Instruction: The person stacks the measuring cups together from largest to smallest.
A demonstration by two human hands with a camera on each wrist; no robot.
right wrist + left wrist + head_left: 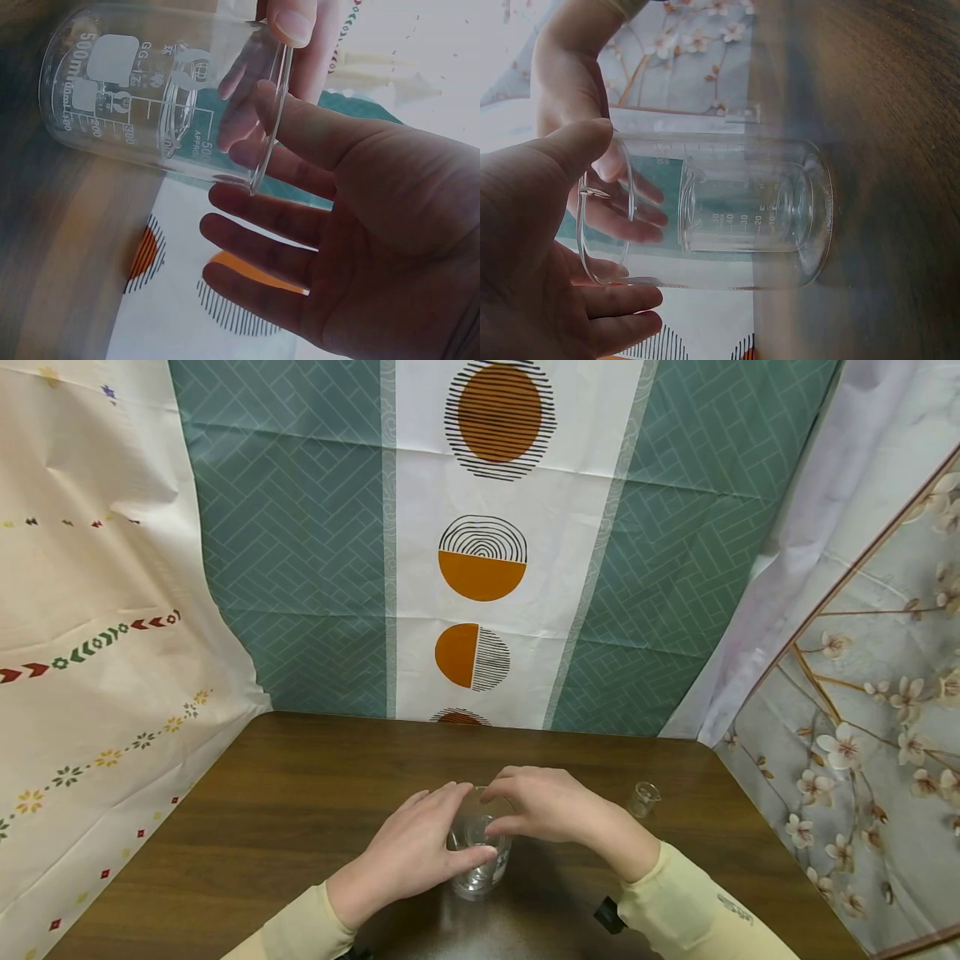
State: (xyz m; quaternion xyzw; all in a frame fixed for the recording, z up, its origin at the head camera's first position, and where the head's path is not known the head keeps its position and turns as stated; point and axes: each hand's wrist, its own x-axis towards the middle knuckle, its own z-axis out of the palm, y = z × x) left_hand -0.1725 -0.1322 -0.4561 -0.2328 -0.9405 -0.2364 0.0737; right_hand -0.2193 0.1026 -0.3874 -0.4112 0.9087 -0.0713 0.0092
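Left hand [416,842] and right hand [536,802] spread wide around mouth of large beaker [471,885], contact unclear. Small beaker [742,210] stands inside, near-centre bench [300,810]. Advisable: steady outer wall, keep both upright.

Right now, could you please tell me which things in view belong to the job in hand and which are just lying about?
In use: large beaker; left hand and right hand, both at its rim; smaller beaker, inside it.

Apparently just lying about: tiny beaker, untouched on the right side of the table, perhaps for later.
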